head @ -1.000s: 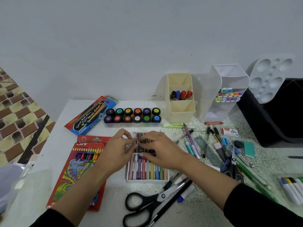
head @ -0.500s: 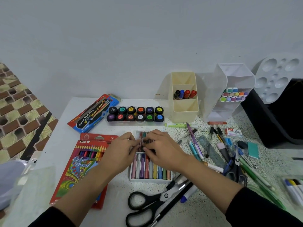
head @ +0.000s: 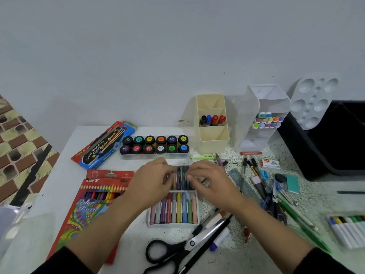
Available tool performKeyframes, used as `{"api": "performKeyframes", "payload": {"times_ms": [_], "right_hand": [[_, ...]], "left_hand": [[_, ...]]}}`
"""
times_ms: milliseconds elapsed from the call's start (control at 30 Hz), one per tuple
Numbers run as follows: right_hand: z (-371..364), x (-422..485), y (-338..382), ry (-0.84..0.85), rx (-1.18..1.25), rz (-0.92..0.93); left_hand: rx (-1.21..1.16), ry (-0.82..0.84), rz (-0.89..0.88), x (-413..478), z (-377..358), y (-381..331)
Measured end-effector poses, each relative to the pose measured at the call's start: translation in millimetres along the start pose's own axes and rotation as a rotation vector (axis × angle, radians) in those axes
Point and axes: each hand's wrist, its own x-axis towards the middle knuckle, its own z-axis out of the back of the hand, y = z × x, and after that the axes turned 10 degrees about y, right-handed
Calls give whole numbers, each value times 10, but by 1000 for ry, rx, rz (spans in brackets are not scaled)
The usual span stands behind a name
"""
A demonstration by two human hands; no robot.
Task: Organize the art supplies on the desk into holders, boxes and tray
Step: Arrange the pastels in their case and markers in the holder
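My left hand [head: 152, 180] curls its fingers round one side of a bundle of crayons [head: 182, 176], just over the far end of the crayon tray [head: 173, 224], while my right hand [head: 210, 183] pinches the other side.

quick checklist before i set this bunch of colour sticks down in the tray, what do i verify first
1. Grip on both sides: ok. The left hand and the right hand pinch the bundle of colour sticks between them.
2. Bundle in line with the tray's sticks: ok, roughly. Motion blur hides the detail.
3. Free space in the far half of the white tray: cannot tell, the hands cover it.
4. Near row settled: ok, its sticks lie side by side.
5. Black scissors off the tray: ok, they lie in front of it.
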Motion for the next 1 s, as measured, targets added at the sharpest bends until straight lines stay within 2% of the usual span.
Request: {"api": "performKeyframes", "payload": {"times_ms": [67,167,333,567,700,833,900,1000], "right_hand": [[95,-143,-139,-98,-108,-40],[242,-329,-326,-110,-271,-122],[418,-631,-546,-22,-389,-230],[555,-867,-669,-60,-412,-244],[716,-908,-709,-21,-358,-231],[817,-909,-760,-55,-312,-226],[888,-879,-769,-110,-190,-255],[1100,-809,-663,-219,173,-304]], "left_hand": [[-34,-7,-100,163,-72,-150],[14,11,-169,474,-227,-379],[206,107,-66,816,-372,-636],[276,62,51,896,-503,-679],[245,3,51,908,-515,-740],[106,-55,47,855,-451,-859],[22,-87,38,810,-405,-963],[-167,-122,-2,759,-309,-1171]]}}
